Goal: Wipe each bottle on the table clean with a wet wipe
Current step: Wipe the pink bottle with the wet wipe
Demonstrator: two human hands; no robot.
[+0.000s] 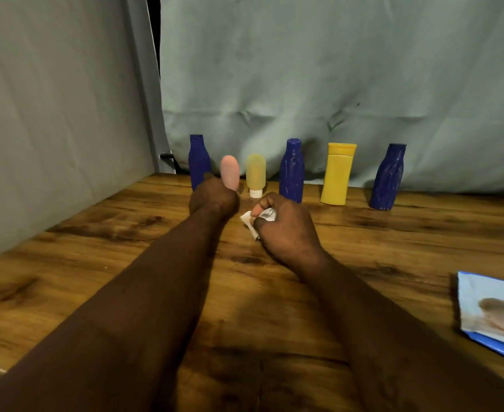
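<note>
A row of bottles stands along the far edge of the wooden table. My left hand grips the lower part of a small pink bottle, which stands upright in the row. Behind it is a dark blue bottle. To the right stand a small yellowish tube on its white cap, a second blue bottle, a yellow bottle and a third blue bottle. My right hand holds a crumpled white wet wipe just above the table, in front of the tube.
A blue and white pack of wet wipes lies at the right edge of the table. Grey cloth hangs behind the bottles and along the left side.
</note>
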